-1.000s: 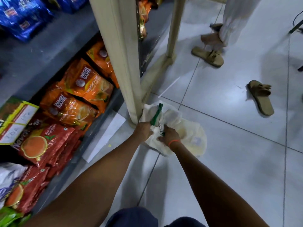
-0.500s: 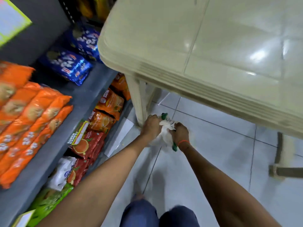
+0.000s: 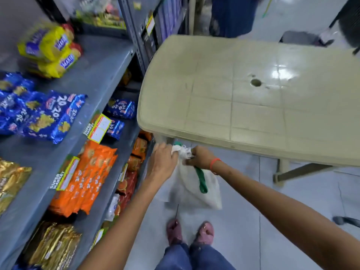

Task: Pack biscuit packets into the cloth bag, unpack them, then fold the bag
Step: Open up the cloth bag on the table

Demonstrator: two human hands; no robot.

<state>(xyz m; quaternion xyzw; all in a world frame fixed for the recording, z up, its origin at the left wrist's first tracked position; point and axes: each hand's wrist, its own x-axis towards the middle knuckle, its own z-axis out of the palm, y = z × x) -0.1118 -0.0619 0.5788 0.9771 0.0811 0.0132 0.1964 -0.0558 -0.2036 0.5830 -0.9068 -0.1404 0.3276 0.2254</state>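
Note:
A white cloth bag (image 3: 191,189) with a green handle (image 3: 201,180) hangs in the air just below the near corner of the table. My left hand (image 3: 164,155) grips the bunched top of the bag on its left side. My right hand (image 3: 200,156), with an orange band at the wrist, grips the same bunched top from the right. Biscuit packets lie on the grey shelves to the left: blue ones (image 3: 48,115), orange ones (image 3: 87,176), yellow ones (image 3: 50,47) and gold ones (image 3: 56,246).
A beige plastic table (image 3: 253,106) with a hole in its top stands right of the shelf rack (image 3: 109,61). My feet in pink sandals (image 3: 190,232) stand on the pale tiled floor (image 3: 292,201). A dark chair leg shows at the far right.
I have stood up from the floor. Both hands lifted the bag off the tiles to just under the table's edge, and it now hangs down from them.

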